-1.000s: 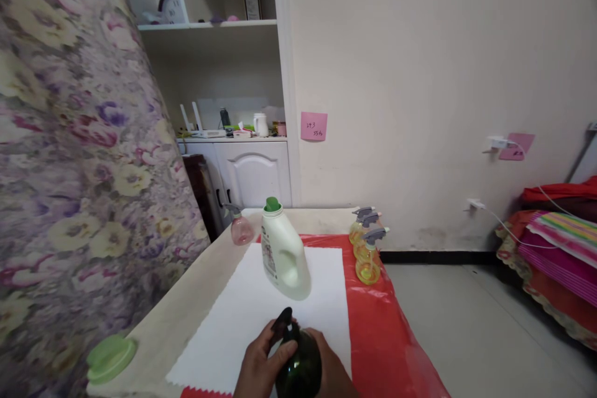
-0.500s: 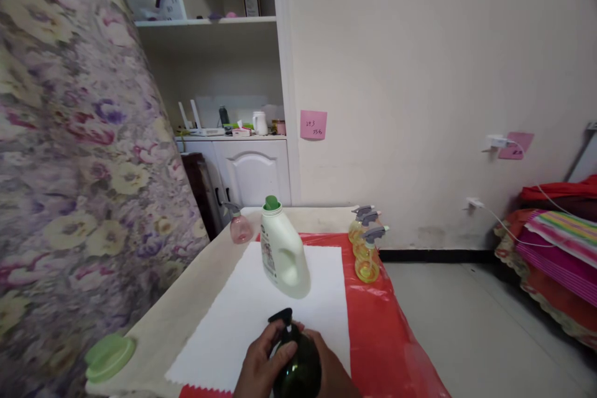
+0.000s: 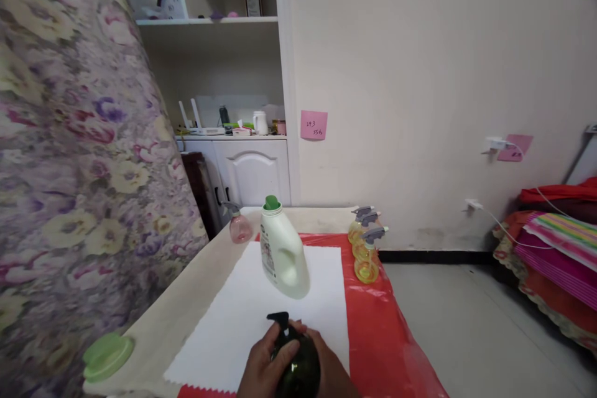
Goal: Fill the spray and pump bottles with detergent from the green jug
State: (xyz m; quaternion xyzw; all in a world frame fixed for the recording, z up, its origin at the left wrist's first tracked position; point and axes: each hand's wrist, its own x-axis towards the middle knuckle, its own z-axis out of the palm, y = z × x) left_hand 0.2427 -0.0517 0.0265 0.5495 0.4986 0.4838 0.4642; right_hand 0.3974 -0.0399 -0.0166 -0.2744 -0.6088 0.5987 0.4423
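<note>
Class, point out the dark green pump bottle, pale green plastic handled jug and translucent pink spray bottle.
Dark green pump bottle (image 3: pixel 305 365): head view, on its rounded body.
Pale green plastic handled jug (image 3: pixel 282 241): head view, mid-body.
Translucent pink spray bottle (image 3: pixel 240 229): head view, on its rounded body.

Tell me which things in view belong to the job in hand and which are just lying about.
Belong to the job:
- dark-green rounded pump bottle with black nozzle, held by left hand and right hand

Seemingly just about, untouched:
- pale-green plastic jug with handle
- translucent pink spray bottle
- translucent yellow spray bottles
- light-green round plastic piece
</note>
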